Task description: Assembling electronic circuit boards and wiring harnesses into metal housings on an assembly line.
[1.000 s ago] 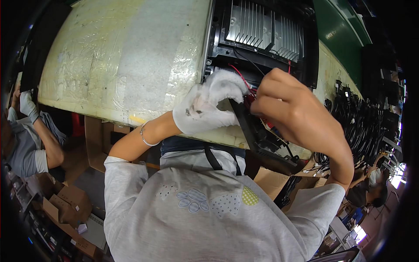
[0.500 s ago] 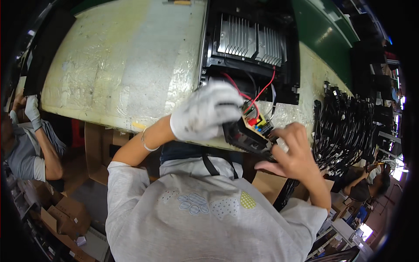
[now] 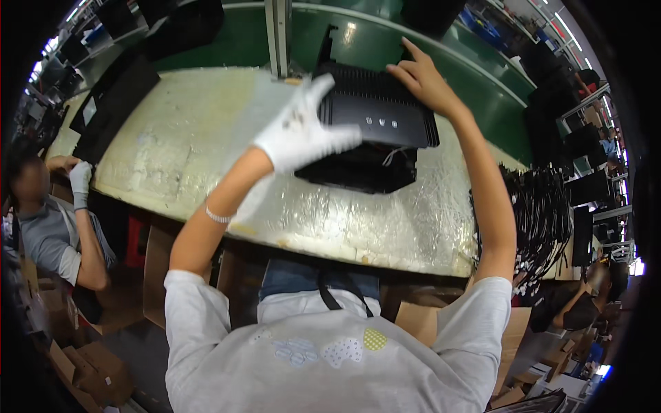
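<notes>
A black plastic housing lies on the film-covered bench, ribbed along its far part and smooth nearer me, with small white marks. Under its near edge a dark hollow tray shows, with a few thin wires. My left hand, in a white glove, hovers at the housing's left side, thumb and fingers apart and smeared by motion. Bare, my right hand is over the far right corner with its fingers spread; whether it touches the housing I cannot tell.
Many black cables hang in a heap at the bench's right end. A metal post rises behind the bench beside a green belt. Cardboard boxes stand below the near edge. Another person works at the left.
Both hands have moved forward, away from the small black unit with the circuit board. The finned metal parts and red wires no longer show; a black housing face is up now.
</notes>
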`<action>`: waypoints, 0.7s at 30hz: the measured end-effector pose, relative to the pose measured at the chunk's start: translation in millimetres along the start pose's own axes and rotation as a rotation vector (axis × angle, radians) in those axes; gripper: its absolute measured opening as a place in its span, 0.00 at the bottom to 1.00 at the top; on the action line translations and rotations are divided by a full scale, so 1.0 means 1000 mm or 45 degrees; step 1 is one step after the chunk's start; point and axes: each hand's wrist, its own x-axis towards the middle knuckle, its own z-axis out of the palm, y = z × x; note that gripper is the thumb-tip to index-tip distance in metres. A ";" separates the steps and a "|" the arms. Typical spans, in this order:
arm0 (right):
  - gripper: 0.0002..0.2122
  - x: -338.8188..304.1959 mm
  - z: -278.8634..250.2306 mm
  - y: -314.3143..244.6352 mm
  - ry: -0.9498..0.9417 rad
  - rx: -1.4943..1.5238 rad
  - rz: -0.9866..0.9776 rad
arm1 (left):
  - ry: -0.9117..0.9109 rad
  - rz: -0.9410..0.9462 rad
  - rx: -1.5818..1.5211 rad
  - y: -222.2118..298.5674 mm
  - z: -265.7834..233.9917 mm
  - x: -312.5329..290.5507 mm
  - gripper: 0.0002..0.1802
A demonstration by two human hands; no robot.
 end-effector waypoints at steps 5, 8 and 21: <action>0.11 -0.064 -0.007 0.026 0.314 -0.083 0.242 | -0.193 -0.118 -0.008 0.018 0.001 -0.019 0.53; 0.41 -0.130 -0.017 -0.003 -0.530 -0.067 0.373 | 0.003 -0.058 0.120 0.005 0.015 -0.013 0.51; 0.14 -0.111 0.044 0.082 -0.156 1.000 0.880 | -0.094 -0.013 0.115 -0.002 0.065 0.198 0.44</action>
